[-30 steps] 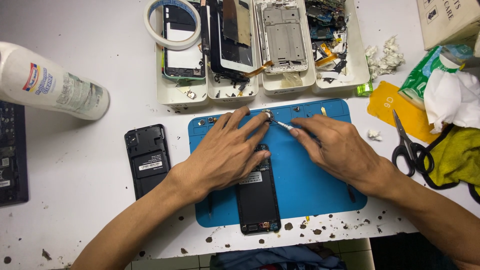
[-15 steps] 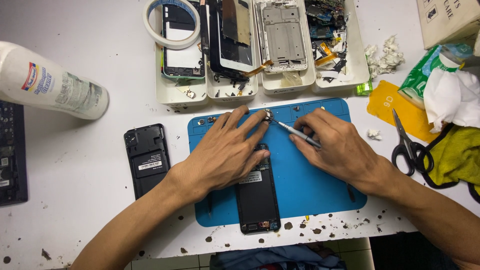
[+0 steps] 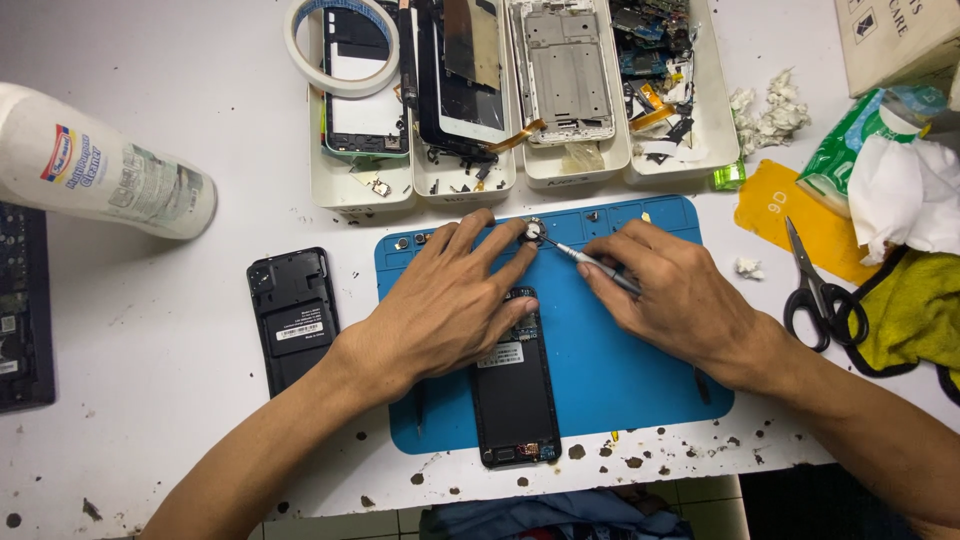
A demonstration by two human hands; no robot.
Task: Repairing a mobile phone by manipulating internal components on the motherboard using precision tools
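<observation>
The left hand (image 3: 445, 310) lies flat, fingers spread, on the upper end of an opened black smartphone (image 3: 514, 385) that rests lengthwise on a blue repair mat (image 3: 640, 370). Its grip is open; the index fingertip reaches a small round metal part (image 3: 533, 232) at the mat's top edge. The right hand (image 3: 680, 300) has its grip clamped on a slim metal screwdriver (image 3: 590, 262), whose tip points left and meets the round part.

The mat sits on a white, speckled table (image 3: 150, 400). A detached black back cover (image 3: 293, 315) lies on the table just left of the mat. Behind the mat, four white trays (image 3: 365, 195) stand side by side holding phone frames, screens and loose components; a roll of white tape (image 3: 345, 45) leans on the leftmost tray. A white cleaner bottle (image 3: 100, 165) lies on its side at far left. To the right are black-handled scissors (image 3: 815, 290), an orange card (image 3: 790, 215), a yellow cloth (image 3: 915, 310) and crumpled white tissue (image 3: 905, 190).
</observation>
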